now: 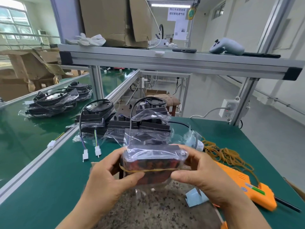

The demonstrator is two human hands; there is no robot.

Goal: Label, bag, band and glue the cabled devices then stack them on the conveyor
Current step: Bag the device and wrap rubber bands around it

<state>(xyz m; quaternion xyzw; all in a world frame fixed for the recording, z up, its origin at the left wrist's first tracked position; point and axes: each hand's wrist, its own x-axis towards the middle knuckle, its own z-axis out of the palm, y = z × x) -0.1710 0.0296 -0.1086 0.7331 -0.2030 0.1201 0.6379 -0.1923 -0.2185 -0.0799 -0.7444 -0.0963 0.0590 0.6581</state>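
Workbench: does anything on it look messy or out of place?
The rubber bands lie in a tangled heap at the right, some trailing over the glue gun. On the shelf above sits what looks like a game controller, odd among packing supplies.

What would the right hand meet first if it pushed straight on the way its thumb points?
The bagged device it grips: the right hand points leftward into it, with the left hand's thumb probably next beyond, though depth is unclear.

Bagged device point(152, 164), rubber-banded point(148, 170), held aloft
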